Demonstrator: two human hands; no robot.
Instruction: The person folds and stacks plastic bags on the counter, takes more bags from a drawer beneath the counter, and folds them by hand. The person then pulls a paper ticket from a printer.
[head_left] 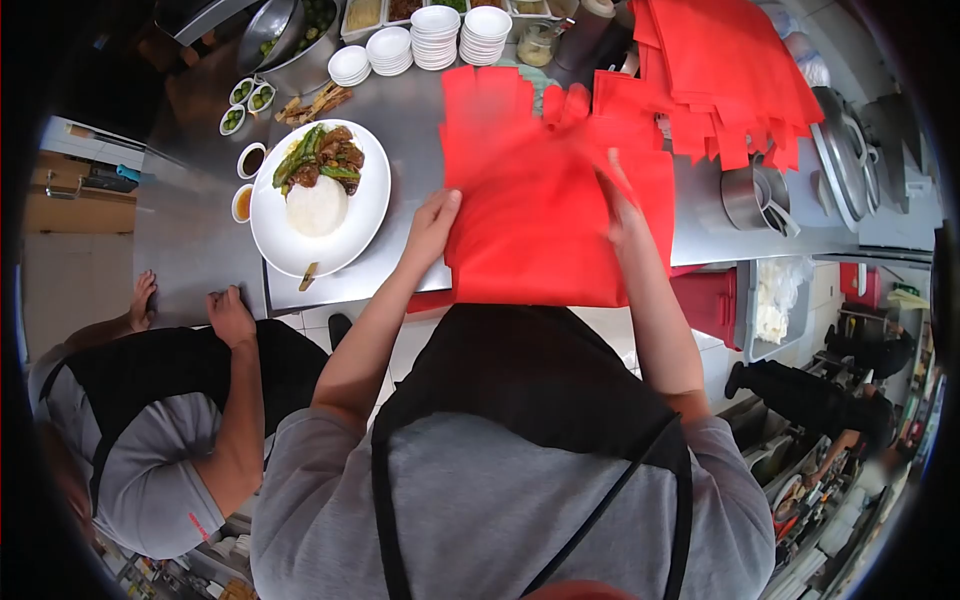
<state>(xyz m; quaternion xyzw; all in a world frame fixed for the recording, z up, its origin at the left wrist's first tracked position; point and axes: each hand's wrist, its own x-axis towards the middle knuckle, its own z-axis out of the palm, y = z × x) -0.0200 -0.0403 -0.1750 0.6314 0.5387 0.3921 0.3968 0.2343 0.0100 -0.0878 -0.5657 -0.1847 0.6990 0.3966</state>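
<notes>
Red fabric bags (545, 235) lie in a stack across the front of the steel counter, with handle cutouts at the far side. At the stack's left edge is my left hand (434, 228), its fingers closed against the red bag's edge. Over the right part of the same bag is my right hand (626, 208), smeared by motion, so its grip is unclear. The bag's upper part is also blurred between my hands. Left of the bags stands a white plate (377, 215) with a mound of rice (317, 207) and a meat-and-green-vegetable dish (325, 160).
More red bags (725, 70) are piled at the back right, near metal pots (750, 195). Stacked small white dishes (435, 38), sauce cups (242, 203) and a metal bowl (310, 60) line the back and left. A co-worker's hand (232, 315) rests at the counter's left edge.
</notes>
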